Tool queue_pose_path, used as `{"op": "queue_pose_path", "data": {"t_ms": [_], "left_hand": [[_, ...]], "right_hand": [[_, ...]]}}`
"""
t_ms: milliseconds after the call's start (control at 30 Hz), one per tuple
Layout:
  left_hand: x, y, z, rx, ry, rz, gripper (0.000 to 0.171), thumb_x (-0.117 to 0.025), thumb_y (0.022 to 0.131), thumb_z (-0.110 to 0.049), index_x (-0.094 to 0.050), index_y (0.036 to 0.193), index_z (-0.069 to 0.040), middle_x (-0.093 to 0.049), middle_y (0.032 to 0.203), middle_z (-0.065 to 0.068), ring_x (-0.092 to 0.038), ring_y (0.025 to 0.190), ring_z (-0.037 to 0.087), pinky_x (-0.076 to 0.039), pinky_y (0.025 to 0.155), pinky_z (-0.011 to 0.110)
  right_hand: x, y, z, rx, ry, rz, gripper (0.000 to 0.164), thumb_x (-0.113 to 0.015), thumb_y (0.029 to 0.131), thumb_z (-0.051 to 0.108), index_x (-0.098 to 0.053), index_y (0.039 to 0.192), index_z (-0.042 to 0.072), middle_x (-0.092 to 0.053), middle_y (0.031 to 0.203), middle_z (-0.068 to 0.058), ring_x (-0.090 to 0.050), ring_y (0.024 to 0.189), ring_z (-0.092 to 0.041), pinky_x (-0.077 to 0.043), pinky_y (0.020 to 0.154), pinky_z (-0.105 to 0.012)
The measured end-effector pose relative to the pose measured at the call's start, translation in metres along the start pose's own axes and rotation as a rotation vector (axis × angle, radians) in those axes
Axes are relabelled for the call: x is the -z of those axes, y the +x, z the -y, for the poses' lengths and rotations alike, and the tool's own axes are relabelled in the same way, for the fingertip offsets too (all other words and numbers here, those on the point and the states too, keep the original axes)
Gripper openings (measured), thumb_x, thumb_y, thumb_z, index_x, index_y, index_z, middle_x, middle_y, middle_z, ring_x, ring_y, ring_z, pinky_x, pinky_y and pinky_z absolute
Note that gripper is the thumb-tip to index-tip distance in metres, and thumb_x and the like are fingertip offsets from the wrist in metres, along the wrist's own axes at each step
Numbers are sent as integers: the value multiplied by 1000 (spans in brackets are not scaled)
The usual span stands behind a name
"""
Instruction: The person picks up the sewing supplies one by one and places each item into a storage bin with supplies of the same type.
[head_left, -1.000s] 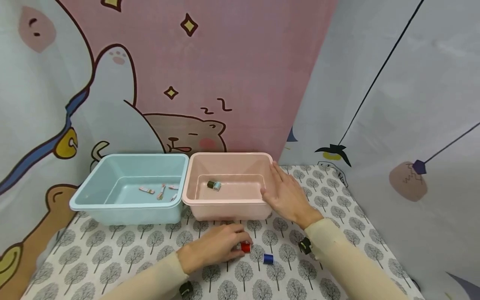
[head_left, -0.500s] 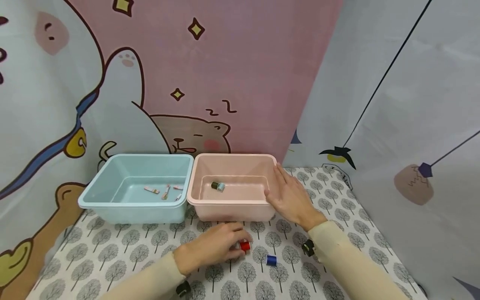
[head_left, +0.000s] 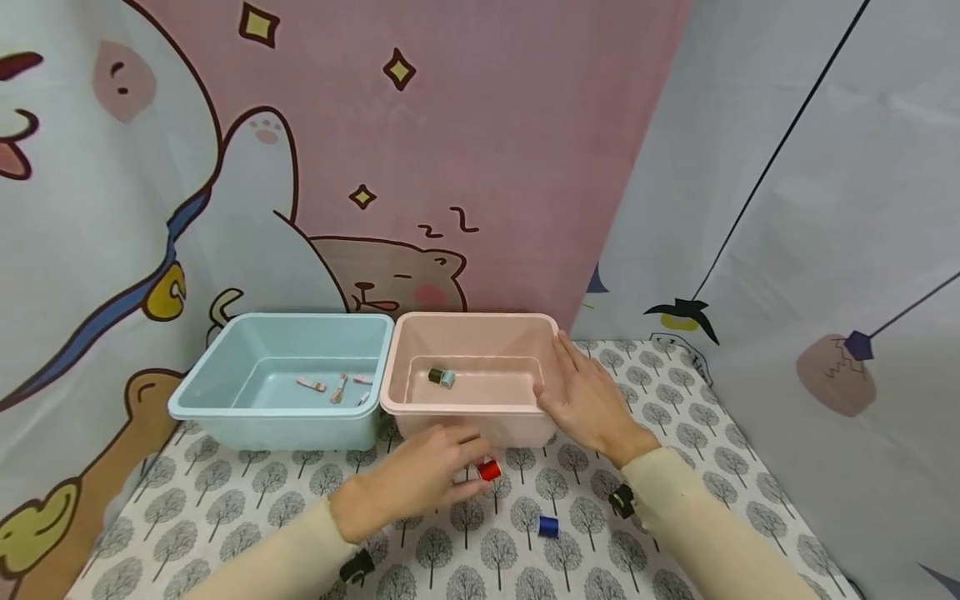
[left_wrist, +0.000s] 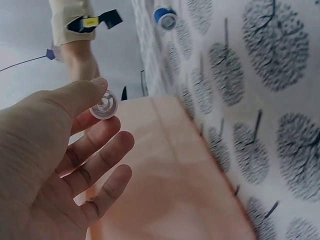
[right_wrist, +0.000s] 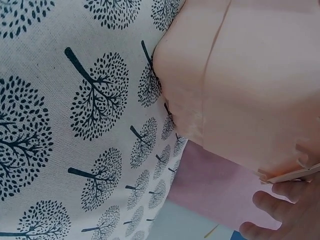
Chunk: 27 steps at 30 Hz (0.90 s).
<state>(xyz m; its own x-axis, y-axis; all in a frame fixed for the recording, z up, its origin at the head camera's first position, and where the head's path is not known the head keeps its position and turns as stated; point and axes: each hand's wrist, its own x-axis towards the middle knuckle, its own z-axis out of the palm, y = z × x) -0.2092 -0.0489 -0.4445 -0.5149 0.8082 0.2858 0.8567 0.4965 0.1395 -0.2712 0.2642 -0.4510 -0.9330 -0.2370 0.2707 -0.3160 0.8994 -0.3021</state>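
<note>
My left hand (head_left: 420, 471) pinches a small red thread spool (head_left: 489, 470) between thumb and fingers, in front of the pink bin (head_left: 465, 408). In the left wrist view the clear round end of the spool (left_wrist: 104, 105) shows at the thumb tip, with the other fingers loosely bent. My right hand (head_left: 588, 404) rests with fairly straight fingers on the pink bin's right rim. Its fingertips (right_wrist: 272, 205) show beside that rim in the right wrist view. A blue thread spool (head_left: 548, 527) lies on the tree-print cloth between my forearms.
Inside the pink bin lie a dark green spool (head_left: 435, 376) and a light blue spool (head_left: 447, 379). A light blue bin (head_left: 273, 412) stands against its left side, holding several small pale pink pieces (head_left: 339, 388). A printed curtain (head_left: 525, 167) hangs behind.
My left hand has raised the red spool slightly and carried it toward the pink bin. The right hand stays at the rim. The head view has shifted a little.
</note>
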Motion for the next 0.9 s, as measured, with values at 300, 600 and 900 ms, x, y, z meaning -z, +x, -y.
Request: {"op": "queue_pose_path", "data": {"t_ms": [300, 600, 900], "left_hand": [[28, 7, 3, -67, -8, -125, 32, -92, 103, -35, -80, 127, -17, -80, 113, -7, -75, 92, 7, -65, 85, 15], [44, 14, 12, -118, 62, -251, 34, -96, 99, -31, -81, 125, -17, -81, 114, -7, -76, 94, 7, -67, 93, 27], [74, 25, 36, -77, 53, -274, 32, -94, 102, -27, -80, 129, -17, -84, 118, -4, -79, 95, 12, -70, 85, 27]], "right_hand": [[0, -1, 1, 8, -4, -3, 95, -56, 114, 54, -23, 183, -2, -23, 194, -23, -40, 173, -53, -33, 142, -75], [-1, -1, 0, 3, -6, 4, 97, -48, 114, 62, -21, 185, 1, -21, 195, -21, -41, 172, -54, -33, 142, -75], [0, 0, 0, -6, -6, 18, 98, -48, 114, 63, -20, 185, 1, -19, 195, -21, -38, 174, -52, -31, 143, -75]]}}
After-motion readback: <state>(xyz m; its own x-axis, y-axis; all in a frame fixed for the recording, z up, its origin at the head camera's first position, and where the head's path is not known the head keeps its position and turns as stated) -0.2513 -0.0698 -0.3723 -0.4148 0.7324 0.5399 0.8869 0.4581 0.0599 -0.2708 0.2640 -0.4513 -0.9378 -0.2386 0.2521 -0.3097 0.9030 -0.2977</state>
